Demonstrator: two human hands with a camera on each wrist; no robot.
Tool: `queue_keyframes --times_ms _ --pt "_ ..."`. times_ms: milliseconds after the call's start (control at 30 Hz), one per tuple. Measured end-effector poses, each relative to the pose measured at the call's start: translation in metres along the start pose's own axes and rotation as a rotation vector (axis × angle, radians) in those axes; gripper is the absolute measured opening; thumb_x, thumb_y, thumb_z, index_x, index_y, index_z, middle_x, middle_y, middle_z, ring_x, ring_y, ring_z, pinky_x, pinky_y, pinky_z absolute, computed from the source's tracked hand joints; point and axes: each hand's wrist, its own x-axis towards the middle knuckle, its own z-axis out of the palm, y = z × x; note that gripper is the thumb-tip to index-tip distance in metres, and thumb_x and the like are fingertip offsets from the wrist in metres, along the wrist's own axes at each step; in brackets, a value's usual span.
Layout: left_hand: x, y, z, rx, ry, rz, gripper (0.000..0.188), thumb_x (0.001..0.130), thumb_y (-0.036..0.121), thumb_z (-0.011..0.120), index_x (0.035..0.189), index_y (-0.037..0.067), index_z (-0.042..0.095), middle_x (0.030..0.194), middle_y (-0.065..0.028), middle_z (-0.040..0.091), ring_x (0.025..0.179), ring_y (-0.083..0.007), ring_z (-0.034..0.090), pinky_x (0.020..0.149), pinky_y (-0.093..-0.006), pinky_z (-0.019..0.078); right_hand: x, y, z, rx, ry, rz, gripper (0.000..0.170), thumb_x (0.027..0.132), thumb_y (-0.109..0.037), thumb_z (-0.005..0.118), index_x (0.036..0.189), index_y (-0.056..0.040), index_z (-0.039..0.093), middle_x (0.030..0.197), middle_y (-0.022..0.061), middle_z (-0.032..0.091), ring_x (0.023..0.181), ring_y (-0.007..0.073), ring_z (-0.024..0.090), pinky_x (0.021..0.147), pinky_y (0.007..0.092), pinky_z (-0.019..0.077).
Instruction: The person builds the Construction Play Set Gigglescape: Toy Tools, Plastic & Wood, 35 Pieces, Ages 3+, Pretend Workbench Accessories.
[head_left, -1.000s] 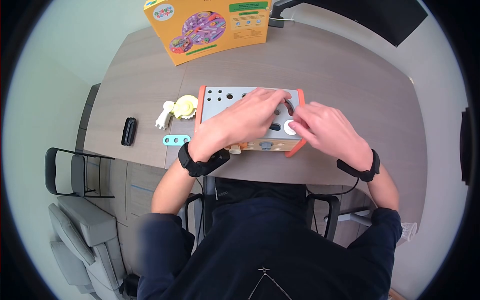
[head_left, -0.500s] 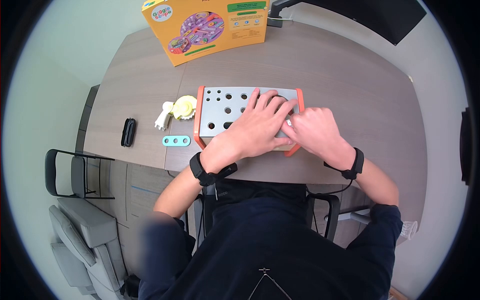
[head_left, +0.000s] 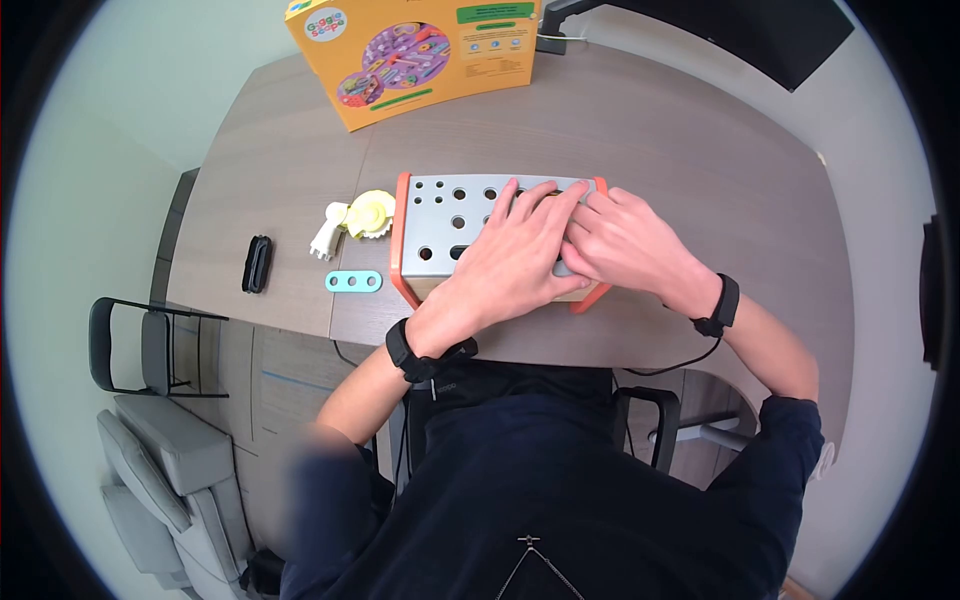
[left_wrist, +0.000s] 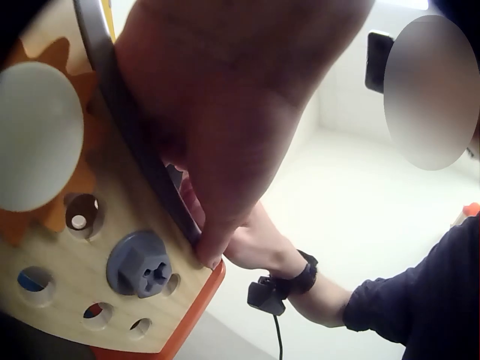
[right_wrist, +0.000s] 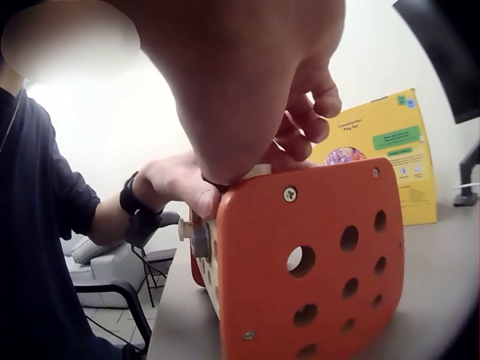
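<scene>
A toy workbench [head_left: 432,228] with a perforated grey top, wooden front and orange end panels [right_wrist: 330,262] stands on the table. My left hand [head_left: 520,240] lies spread over the right half of its top, the thumb over the front edge. Against it, my right hand [head_left: 630,245] bends its fingers down at the top's right end, round a white knob [right_wrist: 259,171] mostly hidden beneath it. On the wooden front, the left wrist view shows a grey hex-headed bolt [left_wrist: 142,266] and an orange gear [left_wrist: 86,135] with a white round cap [left_wrist: 37,135].
Left of the workbench lie a teal three-hole strip [head_left: 354,281], a pale yellow gear piece [head_left: 370,213] and a white toothed piece [head_left: 326,235]. A black case [head_left: 257,264] sits farther left. A yellow box [head_left: 430,60] and a monitor [head_left: 740,35] stand behind.
My left hand has shifted toward the front and spread its fingers on the top. The right hand has turned over the white knob, which was visible earlier in the head view.
</scene>
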Motion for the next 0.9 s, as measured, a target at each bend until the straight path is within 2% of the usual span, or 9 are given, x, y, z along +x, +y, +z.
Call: queue_keyframes --times_ms 67,167,267,367,467,567,667,833,900 --pt "-0.001 0.001 0.001 0.011 0.004 -0.013 0.103 0.087 0.045 0.084 0.164 0.001 0.033 0.153 -0.0200 0.054 0.151 -0.0365 0.044 0.130 -0.0572 0.0276 0.003 -0.007 -0.006 -0.079 -0.245 0.031 0.023 0.085 -0.021 0.075 0.067 -0.0095 0.067 0.062 0.0055 0.063 0.061 0.0213 0.068 0.055 0.0379 0.0513" --pt "-0.001 0.002 0.002 0.017 0.012 -0.019 0.103 0.087 0.045 0.084 0.164 0.001 0.033 0.153 -0.0187 0.054 0.151 -0.0360 0.043 0.130 -0.0574 0.0280 0.011 -0.034 -0.013 -0.074 -0.422 0.383 0.023 0.080 -0.019 0.077 0.061 -0.0112 0.065 0.055 0.0029 0.061 0.051 0.0195 0.064 0.047 0.0359 0.0469" --pt "0.000 0.003 0.001 0.004 -0.002 -0.031 0.103 0.087 0.045 0.084 0.164 0.001 0.032 0.153 -0.0181 0.055 0.151 -0.0361 0.043 0.130 -0.0578 0.0286 0.011 -0.032 -0.014 -0.058 -0.440 0.383 0.023 0.081 -0.020 0.077 0.063 -0.0107 0.066 0.055 0.0028 0.062 0.049 0.0180 0.063 0.042 0.0342 0.0434" --pt "-0.001 0.002 0.002 0.005 0.012 -0.029 0.104 0.087 0.045 0.085 0.165 0.002 0.031 0.152 -0.0186 0.056 0.150 -0.0359 0.044 0.129 -0.0581 0.0291 0.009 -0.027 -0.022 -0.097 -0.357 0.269 0.024 0.083 -0.019 0.075 0.062 -0.0096 0.066 0.055 0.0032 0.061 0.050 0.0187 0.063 0.045 0.0336 0.0443" --pt "-0.002 0.001 0.004 0.020 0.042 -0.008 0.105 0.086 0.045 0.085 0.165 0.002 0.030 0.151 -0.0190 0.056 0.150 -0.0362 0.044 0.129 -0.0582 0.0293 0.004 -0.010 -0.011 -0.130 -0.043 0.017 0.025 0.084 -0.017 0.074 0.062 -0.0082 0.066 0.055 0.0031 0.060 0.051 0.0192 0.063 0.047 0.0334 0.0455" --pt "-0.002 0.002 0.004 0.020 0.049 -0.014 0.103 0.086 0.044 0.085 0.165 0.003 0.033 0.150 -0.0189 0.057 0.149 -0.0367 0.045 0.129 -0.0583 0.0295 0.001 0.000 -0.004 -0.073 -0.004 -0.086 0.022 0.080 -0.016 0.074 0.061 -0.0079 0.064 0.055 0.0027 0.059 0.052 0.0198 0.063 0.049 0.0330 0.0453" --pt "-0.002 0.003 0.004 0.031 0.037 -0.016 0.093 0.087 0.044 0.084 0.160 0.004 0.042 0.150 -0.0169 0.057 0.150 -0.0363 0.044 0.129 -0.0587 0.0288 -0.003 -0.004 0.004 -0.172 -0.199 -0.046 0.021 0.076 -0.017 0.074 0.060 -0.0092 0.063 0.055 0.0018 0.057 0.051 0.0192 0.063 0.048 0.0328 0.0441" --pt "-0.004 0.003 0.009 0.139 0.018 0.023 0.075 0.089 0.045 0.081 0.148 0.006 0.055 0.152 -0.0134 0.055 0.153 -0.0348 0.041 0.129 -0.0596 0.0265 0.002 -0.018 -0.011 -0.162 -0.316 0.062 0.021 0.073 -0.017 0.076 0.058 -0.0117 0.061 0.055 0.0008 0.057 0.051 0.0162 0.063 0.047 0.0323 0.0427" --pt "-0.004 0.004 0.008 0.148 -0.004 0.020 0.075 0.090 0.045 0.080 0.149 0.007 0.055 0.151 -0.0136 0.055 0.153 -0.0347 0.040 0.129 -0.0597 0.0263 0.004 -0.022 -0.013 -0.189 -0.374 0.084 0.021 0.073 -0.016 0.077 0.059 -0.0125 0.062 0.055 0.0003 0.057 0.051 0.0152 0.063 0.047 0.0324 0.0422"
